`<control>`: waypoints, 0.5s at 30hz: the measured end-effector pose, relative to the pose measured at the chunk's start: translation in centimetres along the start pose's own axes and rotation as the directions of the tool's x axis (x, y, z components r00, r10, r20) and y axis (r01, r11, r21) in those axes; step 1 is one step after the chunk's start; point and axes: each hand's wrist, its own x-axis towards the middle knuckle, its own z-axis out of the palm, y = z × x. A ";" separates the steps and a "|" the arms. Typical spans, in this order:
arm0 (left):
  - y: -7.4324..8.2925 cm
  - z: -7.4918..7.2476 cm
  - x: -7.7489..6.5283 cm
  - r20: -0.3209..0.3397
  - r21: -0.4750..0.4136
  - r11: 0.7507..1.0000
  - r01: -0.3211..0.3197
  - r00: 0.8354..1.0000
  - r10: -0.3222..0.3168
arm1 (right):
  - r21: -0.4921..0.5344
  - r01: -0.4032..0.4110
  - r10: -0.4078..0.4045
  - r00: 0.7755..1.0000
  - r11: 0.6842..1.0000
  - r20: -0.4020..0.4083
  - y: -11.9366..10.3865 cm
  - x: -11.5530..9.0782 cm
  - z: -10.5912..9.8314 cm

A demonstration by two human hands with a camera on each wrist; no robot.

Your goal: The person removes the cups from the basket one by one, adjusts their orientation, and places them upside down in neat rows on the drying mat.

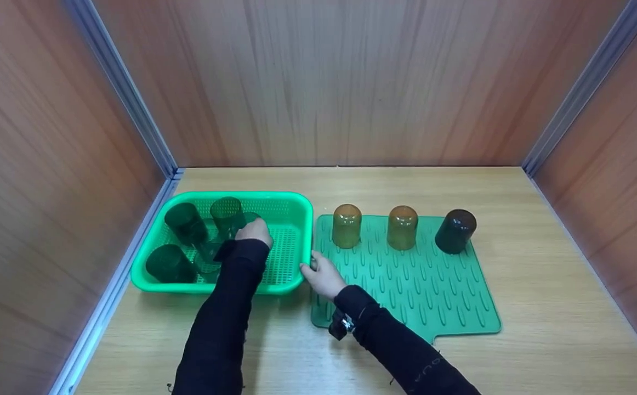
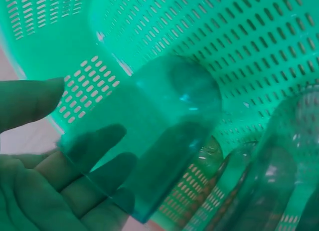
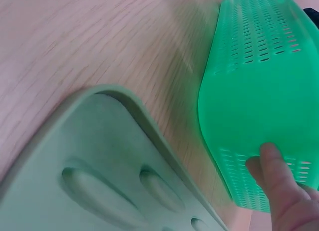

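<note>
My left hand (image 1: pixel 255 230) reaches into a green plastic basket (image 1: pixel 291 200) on the left of the table. In the left wrist view a see-through teal cup (image 2: pixel 174 101) lies by it; the fingers show through the cup's wall, inside or behind, I cannot tell which. The thumb stands apart from the cup. Several other cups, among them a dark one (image 1: pixel 170 264), lie in the basket. My right hand (image 1: pixel 324 276) grips the basket's right rim near the front corner, thumb at the rim and fingers against the outer wall (image 3: pixel 249 106).
A green ridged mat (image 1: pixel 406 291) lies right of the basket. Along its back edge stand two amber cups (image 1: pixel 346 226) (image 1: pixel 402 227) and a dark cup (image 1: pixel 455 231), all upside down. Wood-grain panels (image 1: pixel 351 82) enclose the table at the back and both sides.
</note>
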 end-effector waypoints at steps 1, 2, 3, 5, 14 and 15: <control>-0.1 -0.1 -0.1 0.004 0.000 1.000 -0.006 1.000 0.006 | 0.002 0.001 -0.001 1.000 1.000 0.000 0.0 0.0 0.0; -0.2 -0.2 -0.1 0.005 0.003 1.000 -0.012 1.000 0.012 | 0.000 0.003 -0.003 1.000 1.000 -0.001 0.0 0.0 0.0; -0.3 -0.2 -0.1 0.006 0.005 1.000 -0.016 1.000 0.016 | -0.002 0.004 -0.004 1.000 1.000 -0.002 0.0 0.0 0.0; -0.4 -0.2 -0.1 -0.004 0.018 0.999 -0.026 1.000 0.026 | -0.008 0.004 -0.004 1.000 1.000 -0.002 0.0 0.0 0.1; 0.5 0.0 0.0 -0.030 0.029 0.999 -0.014 0.999 0.014 | 0.006 -0.048 0.048 0.998 0.999 -0.042 -0.4 -0.5 0.1; 0.6 0.1 0.1 -0.037 0.028 1.000 -0.013 0.999 0.014 | 0.007 -0.047 0.048 0.998 0.999 -0.046 -0.4 -0.5 0.2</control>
